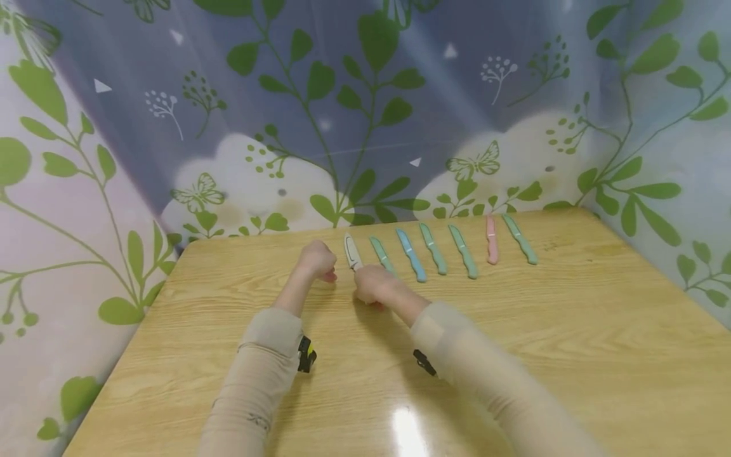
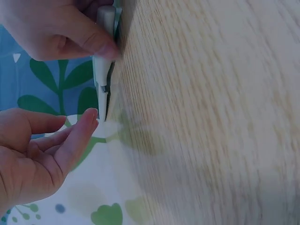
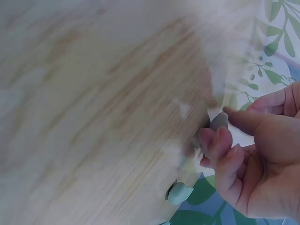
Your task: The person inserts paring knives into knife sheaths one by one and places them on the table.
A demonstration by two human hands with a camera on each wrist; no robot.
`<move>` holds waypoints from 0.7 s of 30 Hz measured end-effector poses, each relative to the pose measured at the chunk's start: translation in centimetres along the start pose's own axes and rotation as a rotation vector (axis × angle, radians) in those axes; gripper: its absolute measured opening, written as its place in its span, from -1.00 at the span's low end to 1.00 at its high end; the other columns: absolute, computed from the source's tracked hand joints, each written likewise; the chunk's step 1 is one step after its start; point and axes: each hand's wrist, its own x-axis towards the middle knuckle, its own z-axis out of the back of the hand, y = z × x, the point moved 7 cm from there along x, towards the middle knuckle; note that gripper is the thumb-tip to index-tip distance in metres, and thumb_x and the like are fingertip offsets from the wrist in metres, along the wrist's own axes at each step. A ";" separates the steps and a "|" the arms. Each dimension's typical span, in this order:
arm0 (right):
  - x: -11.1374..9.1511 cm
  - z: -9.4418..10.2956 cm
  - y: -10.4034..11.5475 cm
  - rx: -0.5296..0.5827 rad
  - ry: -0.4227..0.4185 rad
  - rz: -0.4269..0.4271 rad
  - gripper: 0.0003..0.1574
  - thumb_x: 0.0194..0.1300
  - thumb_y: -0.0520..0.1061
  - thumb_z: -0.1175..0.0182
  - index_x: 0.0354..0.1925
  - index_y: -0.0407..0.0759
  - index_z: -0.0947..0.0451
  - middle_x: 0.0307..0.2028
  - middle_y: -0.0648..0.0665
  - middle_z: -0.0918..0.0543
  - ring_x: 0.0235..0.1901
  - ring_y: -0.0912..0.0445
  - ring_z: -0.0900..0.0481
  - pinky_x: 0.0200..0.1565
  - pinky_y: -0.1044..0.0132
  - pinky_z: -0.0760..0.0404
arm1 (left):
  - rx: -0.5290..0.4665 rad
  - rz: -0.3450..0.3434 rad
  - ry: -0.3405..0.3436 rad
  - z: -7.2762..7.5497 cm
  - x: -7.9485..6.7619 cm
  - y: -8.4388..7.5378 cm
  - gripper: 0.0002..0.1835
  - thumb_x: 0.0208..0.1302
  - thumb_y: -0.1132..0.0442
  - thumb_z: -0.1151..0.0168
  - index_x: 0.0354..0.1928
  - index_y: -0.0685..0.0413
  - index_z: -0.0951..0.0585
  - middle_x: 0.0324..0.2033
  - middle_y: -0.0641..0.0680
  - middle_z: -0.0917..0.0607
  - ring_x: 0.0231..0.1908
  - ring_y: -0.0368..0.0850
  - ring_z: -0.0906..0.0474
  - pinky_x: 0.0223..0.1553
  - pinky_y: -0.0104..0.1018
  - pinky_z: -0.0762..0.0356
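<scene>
My right hand (image 1: 377, 284) grips the handle end of a white knife (image 1: 351, 249) with a dark line along its blade, lying at the left end of a row. In the left wrist view the thumb presses on the pale handle (image 2: 101, 70). My left hand (image 1: 317, 259) is just left of the blade, holding nothing. Its fingers (image 2: 77, 138) are loosely bent near the knife's tip. A green knife (image 1: 381, 254) lies right beside the right hand, which partly covers its handle.
Rightward along the table's (image 1: 542, 355) back edge lie a blue knife (image 1: 411, 255), green knives (image 1: 433, 249) (image 1: 463, 251), a pink knife (image 1: 492, 241) and another green knife (image 1: 520, 239). Behind hangs a leaf-patterned curtain (image 1: 365, 127).
</scene>
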 end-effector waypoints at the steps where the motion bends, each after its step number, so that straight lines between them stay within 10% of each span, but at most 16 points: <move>1: -0.1 0.1 0.0 -0.001 -0.012 0.007 -0.61 0.34 -0.06 -0.09 -0.61 -0.16 -0.43 -0.68 -0.08 -0.53 -0.79 0.17 -0.50 -0.77 0.48 -0.38 | 0.028 -0.010 -0.004 0.1 -0.1 -0.1 -0.81 0.14 0.49 0.11 -0.55 0.33 -0.47 -0.58 0.15 -0.49 -0.66 -0.09 -0.59 -0.50 -0.34 -0.65; 8: -0.8 2.7 -1.2 0.002 -0.136 0.085 -0.45 0.38 0.14 0.02 -0.66 -0.12 -0.35 -0.73 0.01 -0.35 -0.74 0.20 -0.25 -0.70 0.44 -0.23 | 0.380 -0.106 -0.138 2.0 -1.3 -1.1 -0.71 0.21 0.32 0.08 -0.68 0.10 -0.33 -0.68 0.04 -0.37 -0.67 -0.12 -0.31 -0.66 -0.40 -0.29; 12: -2.0 4.8 -3.3 0.007 -0.241 0.123 -0.50 0.38 0.13 0.01 -0.24 -0.30 -0.53 -0.36 -0.18 -0.62 -0.49 0.09 -0.52 -0.54 0.37 -0.49 | 0.460 -0.098 -0.207 3.5 -2.0 -1.5 -0.74 0.31 0.23 0.09 -0.43 0.25 -0.48 -0.61 0.07 -0.42 -0.63 -0.10 -0.32 -0.66 -0.38 -0.31; 17: -4.5 7.1 -8.5 0.121 -0.444 0.107 -0.32 0.39 0.11 0.03 0.21 -0.38 -0.31 0.08 -0.35 -0.49 -0.06 -0.17 -0.54 -0.10 0.04 -0.60 | 0.538 -0.104 -0.244 4.9 -2.8 -1.0 -0.51 0.39 0.06 0.07 0.08 0.39 -0.39 -0.17 0.27 -0.57 -0.25 0.13 -0.55 -0.33 -0.11 -0.58; 21: -6.9 8.1 -13.6 0.173 -0.559 0.049 -0.32 0.40 0.11 0.06 0.23 -0.38 -0.28 0.08 -0.39 -0.49 0.11 -0.31 -0.36 0.22 -0.19 -0.20 | 0.565 -0.161 -0.271 5.7 -3.7 -0.4 -0.35 0.39 -0.02 0.07 0.27 0.40 -0.23 0.18 0.36 -0.38 0.13 0.28 -0.34 0.10 0.15 -0.36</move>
